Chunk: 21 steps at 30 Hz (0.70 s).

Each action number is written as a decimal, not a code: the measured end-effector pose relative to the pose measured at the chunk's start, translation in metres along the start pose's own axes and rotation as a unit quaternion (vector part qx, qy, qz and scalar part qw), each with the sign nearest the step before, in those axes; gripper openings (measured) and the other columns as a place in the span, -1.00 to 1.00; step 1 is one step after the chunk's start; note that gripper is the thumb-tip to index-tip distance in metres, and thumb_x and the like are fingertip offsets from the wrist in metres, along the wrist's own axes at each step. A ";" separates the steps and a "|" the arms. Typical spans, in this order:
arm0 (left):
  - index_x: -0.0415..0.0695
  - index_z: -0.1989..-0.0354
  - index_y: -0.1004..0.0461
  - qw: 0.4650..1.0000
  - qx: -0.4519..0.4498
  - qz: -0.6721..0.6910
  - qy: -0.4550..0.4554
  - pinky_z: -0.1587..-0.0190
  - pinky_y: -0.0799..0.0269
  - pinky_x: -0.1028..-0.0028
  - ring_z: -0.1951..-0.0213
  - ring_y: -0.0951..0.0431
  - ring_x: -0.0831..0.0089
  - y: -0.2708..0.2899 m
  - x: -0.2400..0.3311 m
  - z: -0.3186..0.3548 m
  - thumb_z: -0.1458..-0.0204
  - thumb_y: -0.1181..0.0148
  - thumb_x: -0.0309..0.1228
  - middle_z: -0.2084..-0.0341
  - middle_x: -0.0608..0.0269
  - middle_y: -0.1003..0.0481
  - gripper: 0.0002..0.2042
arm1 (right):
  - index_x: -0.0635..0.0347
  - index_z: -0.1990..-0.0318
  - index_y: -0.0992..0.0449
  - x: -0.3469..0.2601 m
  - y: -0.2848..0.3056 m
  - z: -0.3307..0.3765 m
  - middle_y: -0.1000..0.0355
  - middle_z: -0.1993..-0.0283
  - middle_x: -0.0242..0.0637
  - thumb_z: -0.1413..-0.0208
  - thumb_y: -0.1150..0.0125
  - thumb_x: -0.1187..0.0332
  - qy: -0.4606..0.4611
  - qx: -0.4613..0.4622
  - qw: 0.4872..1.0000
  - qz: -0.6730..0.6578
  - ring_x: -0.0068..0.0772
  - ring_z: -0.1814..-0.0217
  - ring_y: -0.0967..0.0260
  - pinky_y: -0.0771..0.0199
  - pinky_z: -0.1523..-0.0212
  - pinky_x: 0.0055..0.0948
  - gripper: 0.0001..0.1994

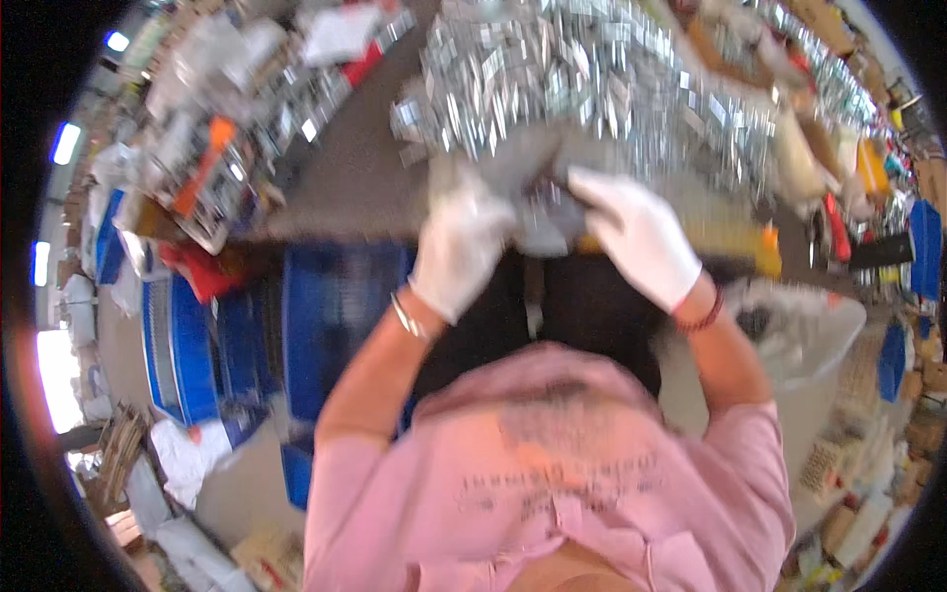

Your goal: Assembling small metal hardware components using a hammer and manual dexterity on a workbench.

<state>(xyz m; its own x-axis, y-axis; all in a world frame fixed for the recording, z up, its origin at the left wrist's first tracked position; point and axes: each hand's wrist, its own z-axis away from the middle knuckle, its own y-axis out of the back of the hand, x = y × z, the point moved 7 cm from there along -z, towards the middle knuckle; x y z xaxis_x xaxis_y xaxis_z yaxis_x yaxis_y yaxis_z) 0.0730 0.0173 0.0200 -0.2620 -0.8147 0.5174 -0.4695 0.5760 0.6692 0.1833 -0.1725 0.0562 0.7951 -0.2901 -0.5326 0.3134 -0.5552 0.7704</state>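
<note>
A grey, smooth-looking piece (545, 219), blurred by motion, is held between my two white-gloved hands at the front edge of the worktable. My left hand (462, 240) has its fingers curled at the piece's left side; their tips are smeared. From the right, my right hand (639, 235) grips the piece with thumb and fingers closed toward it. What kind of thing the piece is cannot be made out. Just beyond my hands lies a big heap of shiny silver metal pieces (538, 74) on the grey tabletop (350, 163).
Blue plastic crates (340, 326) stand below the table to the left. Another cluttered pile with an orange item (205, 168) lies on the table's left. A clear plastic bag (799, 331) sits at the lower right. More cartons and loose goods (858, 454) fill the right side.
</note>
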 end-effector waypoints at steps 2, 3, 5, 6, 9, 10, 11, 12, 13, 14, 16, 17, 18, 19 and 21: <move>-0.05 0.37 -0.67 0.998 0.044 0.013 -0.038 0.14 -0.58 0.18 0.22 -0.64 0.09 0.004 0.005 -0.004 0.08 -0.37 -0.60 0.38 0.11 -0.56 -0.86 | 0.08 -0.26 -0.59 0.011 -0.016 -0.006 -0.56 -0.23 -0.05 -0.24 -0.24 0.44 -0.062 -0.069 0.995 0.032 0.05 -0.20 -0.53 -0.54 -0.26 -0.15 -0.58; -0.05 0.37 -0.67 1.000 0.016 0.017 -0.005 0.15 -0.57 0.18 0.23 -0.63 0.10 -0.001 0.002 0.000 0.07 -0.43 -0.55 0.38 0.12 -0.55 -0.88 | -0.13 -0.24 -0.61 0.020 -0.022 -0.002 -0.57 0.05 -0.13 -0.28 -0.22 0.36 -0.065 -0.058 0.994 0.060 0.01 -0.04 -0.57 -0.62 -0.02 -0.07 -0.61; -0.07 0.35 -0.67 0.999 -0.001 0.037 0.031 0.18 -0.54 0.19 0.25 -0.61 0.10 -0.001 0.008 0.003 0.04 -0.50 -0.45 0.39 0.16 -0.54 -0.89 | -0.11 -0.11 -0.65 0.007 -0.012 -0.001 -0.43 0.20 -0.19 -0.21 -0.29 0.36 -0.067 -0.031 0.990 0.119 -0.03 0.12 -0.53 -0.58 0.13 -0.05 -0.68; -0.08 0.34 -0.67 0.999 -0.004 0.032 0.025 0.19 -0.53 0.20 0.26 -0.61 0.10 0.000 0.008 0.003 0.02 -0.51 -0.43 0.39 0.16 -0.54 -0.88 | -0.07 -0.05 -0.65 0.001 -0.008 -0.002 -0.43 0.21 -0.19 -0.18 -0.32 0.35 -0.034 -0.005 0.988 0.151 -0.03 0.12 -0.51 -0.56 0.13 -0.07 -0.73; -0.08 0.31 -0.69 0.999 0.000 0.049 0.024 0.19 -0.52 0.22 0.25 -0.60 0.12 0.000 0.013 0.001 0.00 -0.50 -0.41 0.37 0.17 -0.55 -0.88 | 0.05 0.22 -0.56 -0.023 -0.006 0.009 -0.43 0.25 -0.20 -0.11 -0.42 0.24 0.016 0.011 0.986 0.164 -0.03 0.13 -0.50 -0.54 0.15 -0.08 -0.81; -0.08 0.30 -0.70 0.998 -0.002 0.059 0.038 0.18 -0.52 0.22 0.24 -0.60 0.12 0.001 0.012 0.003 0.00 -0.50 -0.40 0.36 0.17 -0.55 -0.88 | 0.07 0.24 -0.54 -0.025 -0.014 0.015 -0.45 0.25 -0.19 -0.12 -0.43 0.21 -0.027 -0.019 0.988 0.154 -0.02 0.16 -0.53 -0.56 0.19 -0.07 -0.79; -0.08 0.30 -0.70 0.998 -0.004 0.058 0.038 0.18 -0.52 0.22 0.24 -0.60 0.12 0.002 0.011 0.003 0.00 -0.50 -0.40 0.36 0.17 -0.55 -0.88 | 0.08 0.26 -0.53 -0.025 -0.020 0.020 -0.48 0.26 -0.19 -0.13 -0.43 0.18 -0.071 -0.050 0.986 0.142 -0.01 0.19 -0.57 -0.59 0.22 -0.06 -0.76; -0.08 0.29 -0.70 0.998 -0.005 0.053 0.039 0.17 -0.52 0.22 0.23 -0.60 0.12 0.002 0.009 0.003 0.00 -0.50 -0.41 0.35 0.18 -0.55 -0.87 | 0.10 0.29 -0.50 -0.026 -0.022 0.021 -0.52 0.30 -0.17 -0.16 -0.42 0.14 -0.085 -0.048 0.984 0.147 0.00 0.26 -0.61 -0.61 0.26 -0.05 -0.73; -0.08 0.28 -0.71 0.998 -0.003 0.046 0.038 0.16 -0.52 0.22 0.22 -0.60 0.12 0.003 0.008 -0.001 0.01 -0.50 -0.41 0.35 0.18 -0.55 -0.87 | 0.10 0.29 -0.50 -0.026 -0.022 0.021 -0.52 0.30 -0.17 -0.16 -0.42 0.14 -0.083 -0.047 0.984 0.147 0.00 0.26 -0.61 -0.61 0.26 -0.05 -0.73; -0.08 0.28 -0.71 0.998 -0.003 0.045 0.038 0.16 -0.52 0.22 0.22 -0.60 0.12 0.004 0.009 -0.001 0.01 -0.50 -0.41 0.35 0.18 -0.55 -0.87 | 0.10 0.27 -0.52 -0.023 -0.025 0.023 -0.55 0.30 -0.15 -0.17 -0.40 0.15 -0.101 -0.064 0.984 0.131 0.01 0.25 -0.62 -0.61 0.24 -0.05 -0.75; -0.10 0.24 -0.71 0.998 0.002 0.045 0.036 0.14 -0.53 0.23 0.20 -0.61 0.11 0.006 0.010 -0.002 -0.01 -0.48 -0.44 0.32 0.17 -0.57 -0.86 | 0.10 0.26 -0.54 -0.018 -0.030 0.026 -0.58 0.31 -0.13 -0.18 -0.39 0.17 -0.118 -0.077 0.983 0.115 0.01 0.24 -0.62 -0.62 0.21 -0.05 -0.77; -0.10 0.24 -0.71 0.999 0.002 0.042 0.034 0.14 -0.53 0.23 0.20 -0.61 0.11 0.006 0.010 -0.003 -0.01 -0.48 -0.44 0.32 0.17 -0.57 -0.86 | 0.11 0.23 -0.57 -0.015 -0.035 0.029 -0.60 0.31 -0.12 -0.20 -0.36 0.18 -0.130 -0.096 0.985 0.058 0.02 0.22 -0.63 -0.62 0.19 -0.06 -0.79; -0.10 0.19 -0.71 0.999 0.015 0.032 0.029 0.13 -0.53 0.23 0.19 -0.61 0.11 0.007 0.012 -0.003 -0.02 -0.46 -0.46 0.30 0.15 -0.58 -0.83 | 0.12 0.20 -0.59 -0.014 -0.040 0.030 -0.62 0.31 -0.10 -0.21 -0.34 0.20 -0.142 -0.115 0.983 0.000 0.03 0.19 -0.63 -0.62 0.17 -0.06 -0.80; -0.10 0.15 -0.70 0.999 0.028 0.023 0.025 0.11 -0.54 0.24 0.17 -0.62 0.11 0.007 0.015 -0.001 -0.04 -0.45 -0.48 0.28 0.14 -0.59 -0.81 | 0.13 0.13 -0.63 -0.012 -0.045 0.034 -0.64 0.29 -0.08 -0.23 -0.31 0.23 -0.171 -0.149 0.972 -0.055 0.03 0.18 -0.64 -0.62 0.14 -0.10 -0.80; -0.11 0.01 -0.68 0.998 0.041 0.010 0.035 0.10 -0.56 0.25 0.16 -0.64 0.10 0.005 0.024 0.005 -0.07 -0.40 -0.52 0.23 0.11 -0.62 -0.71 | 0.15 0.09 -0.64 -0.011 -0.057 0.040 -0.63 0.30 -0.07 -0.24 -0.31 0.24 -0.217 -0.176 0.944 -0.176 -0.03 0.24 -0.65 -0.61 0.15 -0.17 -0.78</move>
<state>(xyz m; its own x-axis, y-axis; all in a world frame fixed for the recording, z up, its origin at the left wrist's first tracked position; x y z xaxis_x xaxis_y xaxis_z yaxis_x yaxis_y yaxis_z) 0.0603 0.0002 0.0334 -0.2140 -0.7944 0.5685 -0.5328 0.5827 0.6137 0.1363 -0.1686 0.0043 0.3458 -0.4706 -0.8118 0.7319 -0.4060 0.5472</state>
